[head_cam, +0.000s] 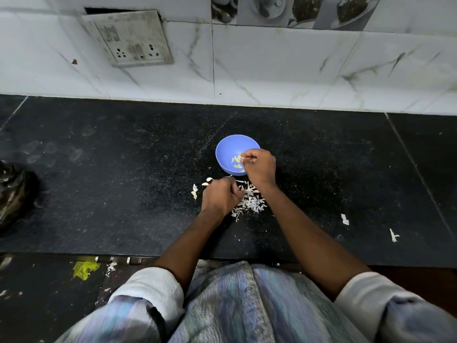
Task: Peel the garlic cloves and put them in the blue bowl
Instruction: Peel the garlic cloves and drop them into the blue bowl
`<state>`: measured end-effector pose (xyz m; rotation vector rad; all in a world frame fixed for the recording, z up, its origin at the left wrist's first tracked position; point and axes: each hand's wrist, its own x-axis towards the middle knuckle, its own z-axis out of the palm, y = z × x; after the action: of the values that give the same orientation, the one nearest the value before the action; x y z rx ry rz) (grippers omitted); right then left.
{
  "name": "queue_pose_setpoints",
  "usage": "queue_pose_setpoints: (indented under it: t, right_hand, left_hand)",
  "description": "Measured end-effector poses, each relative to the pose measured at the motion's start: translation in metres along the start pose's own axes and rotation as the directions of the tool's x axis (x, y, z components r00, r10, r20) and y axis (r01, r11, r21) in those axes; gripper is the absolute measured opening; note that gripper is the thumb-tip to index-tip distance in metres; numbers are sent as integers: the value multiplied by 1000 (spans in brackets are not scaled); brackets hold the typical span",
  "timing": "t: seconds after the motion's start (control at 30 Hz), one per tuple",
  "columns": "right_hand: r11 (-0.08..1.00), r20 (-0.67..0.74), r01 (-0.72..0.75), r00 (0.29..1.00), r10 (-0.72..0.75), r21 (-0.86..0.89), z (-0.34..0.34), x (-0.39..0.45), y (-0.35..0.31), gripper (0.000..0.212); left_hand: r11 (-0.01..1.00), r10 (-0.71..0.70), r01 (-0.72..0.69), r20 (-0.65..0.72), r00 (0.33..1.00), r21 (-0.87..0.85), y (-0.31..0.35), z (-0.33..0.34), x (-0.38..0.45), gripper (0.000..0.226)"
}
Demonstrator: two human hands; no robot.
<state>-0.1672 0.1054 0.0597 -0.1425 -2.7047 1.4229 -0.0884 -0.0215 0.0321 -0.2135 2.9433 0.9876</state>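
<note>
Over the blue bowl (228, 149) on our desk (123, 181), our right hand (259, 167) pinches a pale clove (242, 158); peeled cloves (237, 162) lie inside. Left hand (218, 196) fingers curl by peel scraps (252, 203); contents unclear.

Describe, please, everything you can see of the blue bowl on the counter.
The bowl is small, round and plain light blue, smooth and matte like plastic. It stands upright on the black counter, just beyond a heap of peels. A few pale peeled cloves lie at its bottom. The right hand hangs over its near right rim, pinching something small and pale above the cloves, and hides that part of the rim; whether it touches the bowl cannot be told.
</note>
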Motion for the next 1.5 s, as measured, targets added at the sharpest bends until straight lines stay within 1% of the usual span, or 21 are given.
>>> queue_pose_setpoints:
  t: [0.1,0.17,0.2,0.27,0.33,0.4,0.43,0.47,0.53,0.6,0.7,0.8,0.9,1.0,1.07,1.13,1.23,1.27,1.33,1.4,1.5]
  right_hand:
    - [999,-9,-4,1000,4,-33,5,0,0,12]
    - [998,-52,43,998,-46,-46,6,-5,-2,5]
    - [996,-56,69,996,-72,-62,6,-9,-4,9]
    - [987,-12,133,991,-135,-88,9,-18,-4,12]
    - [972,71,204,978,-197,-112,14,-29,-1,11]
    - [961,162,250,960,-230,-121,21,-39,-1,18]
    - [955,207,266,950,-235,-133,26,-43,0,24]
    - [944,255,286,937,-240,-163,31,-45,-2,26]
    - [908,350,345,902,-251,-237,43,-49,-7,24]
    - [885,423,374,875,-236,-279,58,-50,-13,26]
    - [841,486,414,847,-216,-348,76,-50,-22,24]
    - [802,518,410,842,-150,-434,88,-47,-21,25]
    - [796,502,384,857,-117,-469,94,-47,-20,23]
    - [803,461,362,879,-123,-474,95,-49,-22,16]
    - [838,419,329,898,-134,-436,95,-49,-18,11]
    - [887,358,291,920,-157,-358,93,-49,-13,7]
    - [955,262,251,943,-204,-159,88,-51,-3,9]
    - [971,234,219,953,-192,-97,85,-53,0,10]
    - [992,205,126,971,-125,10,81,-54,4,10]
    - [991,205,-10,979,-18,131,76,-54,8,12]
    - [933,188,-155,977,97,325,67,-55,7,11]
  left_hand:
    - [987,123,-130,77,989,99,1,4,-2,31]
    - [974,190,-203,130,973,98,0,4,-2,17]
    - [973,200,-214,146,969,85,-2,4,-1,7]
    - [990,125,-131,101,987,59,-5,3,-3,15]
    - [1000,22,-22,14,1000,5,-13,2,-4,22]
    - [991,-49,42,-58,997,-127,-25,1,-3,17]
    - [981,-93,74,-98,991,-181,-31,-2,-4,17]
    - [973,-136,103,-153,979,-205,-37,-5,-5,24]
    - [960,-209,145,-270,940,-238,-49,-8,-7,35]
    - [939,-255,148,-340,905,-310,-57,-10,-7,33]
    - [925,-278,149,-357,892,-349,-64,-12,-5,24]
    - [915,-286,150,-341,896,-373,-66,-11,-4,23]
    - [916,-282,151,-329,901,-372,-67,-12,-2,23]
    - [920,-272,147,-320,908,-364,-67,-12,1,23]
    - [923,-271,148,-324,906,-355,-67,-12,3,24]
    - [922,-270,145,-329,905,-359,-67,-12,5,24]
    - [922,-240,110,-325,915,-371,-65,-13,7,24]
    - [923,-221,91,-320,921,-375,-63,-12,7,24]
    - [924,-183,56,-309,933,-379,-60,-9,7,25]
    - [918,-155,24,-304,940,-395,-58,-7,8,26]
    - [895,-137,-15,-308,941,-446,-52,-6,8,23]
